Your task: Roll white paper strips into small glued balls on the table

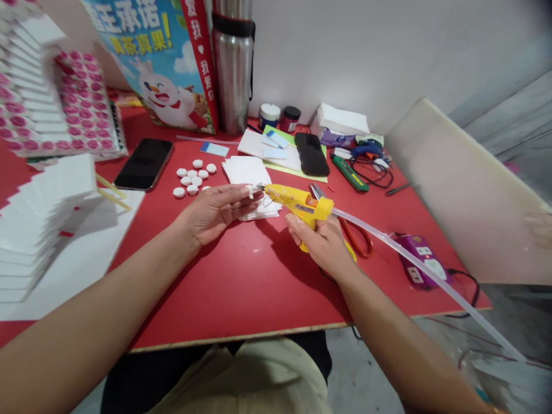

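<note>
My right hand (321, 241) is wrapped round the handle of a yellow hot glue gun (288, 197), with a long translucent glue stick (401, 252) running out of its back. Between the fingertips of my left hand (219, 210) is a small white piece (250, 191), and the gun's metal nozzle (261, 187) is at it. I cannot tell whether the two touch. A stack of white cards (248, 171) lies behind and under those fingertips. Left of the cards sits a cluster of several small white rounded pieces (192, 180).
At left are a black phone (145, 164) and a fanned structure of white cards (47, 218) on a white board (116, 230). A steel bottle (234, 75) and printed bag (168, 63) stand behind. Red-handled pliers (360, 238), a green cutter (350, 172) and a purple power strip (422, 261) lie right.
</note>
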Available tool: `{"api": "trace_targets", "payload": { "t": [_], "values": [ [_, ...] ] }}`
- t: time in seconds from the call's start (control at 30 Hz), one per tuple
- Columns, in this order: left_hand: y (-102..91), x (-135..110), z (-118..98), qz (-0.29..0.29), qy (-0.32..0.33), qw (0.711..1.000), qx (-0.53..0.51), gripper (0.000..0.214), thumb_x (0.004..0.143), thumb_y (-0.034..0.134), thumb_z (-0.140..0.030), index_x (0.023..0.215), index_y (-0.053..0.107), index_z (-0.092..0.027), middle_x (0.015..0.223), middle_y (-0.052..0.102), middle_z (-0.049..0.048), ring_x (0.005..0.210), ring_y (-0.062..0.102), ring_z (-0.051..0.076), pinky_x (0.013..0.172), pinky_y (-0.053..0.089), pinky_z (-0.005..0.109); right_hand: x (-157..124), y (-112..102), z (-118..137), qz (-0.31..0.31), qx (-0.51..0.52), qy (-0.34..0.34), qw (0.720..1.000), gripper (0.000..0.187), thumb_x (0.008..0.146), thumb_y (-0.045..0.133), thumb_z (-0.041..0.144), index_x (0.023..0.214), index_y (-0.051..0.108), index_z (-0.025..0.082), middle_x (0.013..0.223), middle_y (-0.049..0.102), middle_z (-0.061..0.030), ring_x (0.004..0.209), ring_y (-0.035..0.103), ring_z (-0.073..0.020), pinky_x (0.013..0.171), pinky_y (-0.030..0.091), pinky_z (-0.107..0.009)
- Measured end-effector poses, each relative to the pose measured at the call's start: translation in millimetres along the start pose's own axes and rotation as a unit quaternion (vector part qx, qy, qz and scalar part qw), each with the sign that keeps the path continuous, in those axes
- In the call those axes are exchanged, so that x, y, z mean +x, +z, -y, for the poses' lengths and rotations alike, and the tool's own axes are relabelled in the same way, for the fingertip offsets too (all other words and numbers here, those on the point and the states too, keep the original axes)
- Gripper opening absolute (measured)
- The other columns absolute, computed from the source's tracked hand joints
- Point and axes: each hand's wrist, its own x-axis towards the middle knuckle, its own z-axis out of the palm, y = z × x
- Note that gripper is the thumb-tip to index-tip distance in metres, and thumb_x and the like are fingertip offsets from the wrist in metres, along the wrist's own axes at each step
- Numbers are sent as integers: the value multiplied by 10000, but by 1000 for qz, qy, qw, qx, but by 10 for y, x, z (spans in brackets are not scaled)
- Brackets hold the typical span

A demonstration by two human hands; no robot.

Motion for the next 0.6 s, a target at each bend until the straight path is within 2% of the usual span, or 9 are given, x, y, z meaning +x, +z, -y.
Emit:
{"api": "trace_targets", "payload": {
  "t": [0.17, 0.6],
  "values": [
    [31, -18, -9, -8, -2, 1000, 1, 104, 773, 805, -125, 875, 795, -103, 1031, 797, 137, 1049, 750, 239, 1042, 573, 383, 5, -6, -4, 5, -2, -2, 1000, 468, 1006, 537, 479, 627, 495, 208, 584, 497, 21, 566, 470, -131, 596, 352, -300],
    [-10, 0, -6, 7, 1, 1000, -2, 116, 805, 789, -133, 913, 799, -92, 1127, 783, 156, 1119, 732, 249, 1044, 578, 364, -2, -15, -7, -7, -4, 17, 1000, 519, 987, 546, 546, 596, 498, 207, 546, 516, 18, 540, 500, -128, 606, 390, -291]
  ]
}}
